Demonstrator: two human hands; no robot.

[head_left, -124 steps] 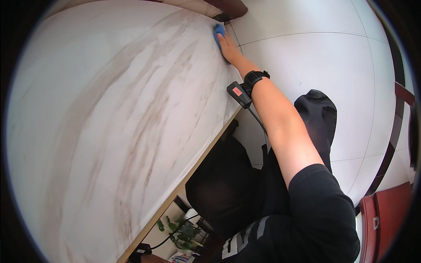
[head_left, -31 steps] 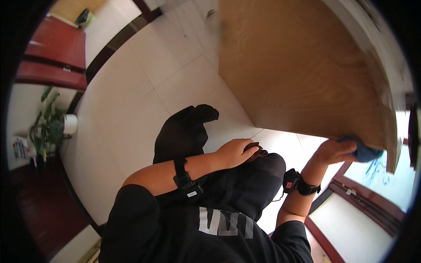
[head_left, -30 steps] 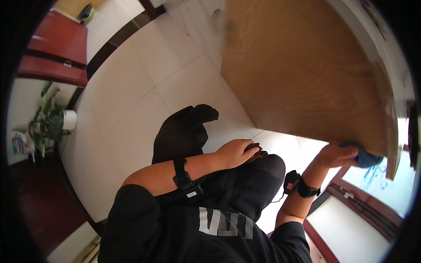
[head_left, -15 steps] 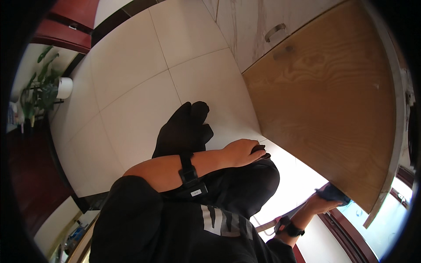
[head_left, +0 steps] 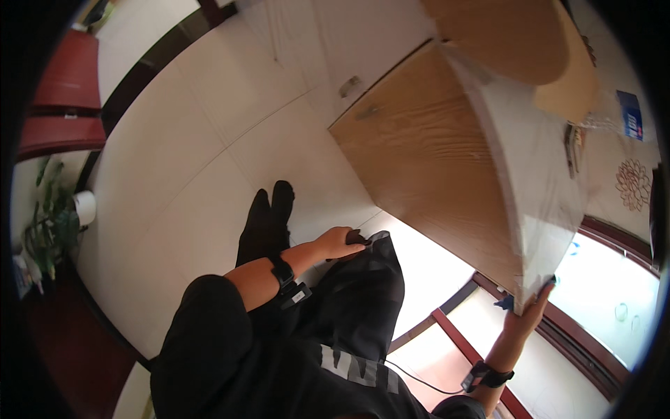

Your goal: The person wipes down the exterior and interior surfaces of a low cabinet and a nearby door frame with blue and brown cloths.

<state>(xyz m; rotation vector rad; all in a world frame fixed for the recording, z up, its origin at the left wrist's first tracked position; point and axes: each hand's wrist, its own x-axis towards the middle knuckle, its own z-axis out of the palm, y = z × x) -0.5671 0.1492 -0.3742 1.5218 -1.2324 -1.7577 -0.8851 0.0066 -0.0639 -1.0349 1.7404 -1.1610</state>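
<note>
My right hand (head_left: 528,314) is at the near lower corner of a wooden-sided cabinet (head_left: 433,160), its fingers bent around the corner. A dark blue cloth (head_left: 504,303) is pressed between this hand and the corner, with a bunched end sticking out on the left. Over my knee, my left hand (head_left: 336,242) is closed around a small dark object (head_left: 356,237); its kind I cannot make out. Black straps with small boxes sit on both wrists.
On the cabinet's pale top (head_left: 534,181) lie a brown board (head_left: 502,42) with a rounded edge, a blue box (head_left: 629,115) and slim tools (head_left: 573,150). Red-framed glass (head_left: 604,304) stands at the right. A potted plant (head_left: 59,216) is at the left, beyond pale floor tiles (head_left: 202,160).
My view has shifted, bringing the cabinet top into sight. The right hand with the blue cloth has moved from the side panel's lower edge to its corner. My left hand remains closed near the knee.
</note>
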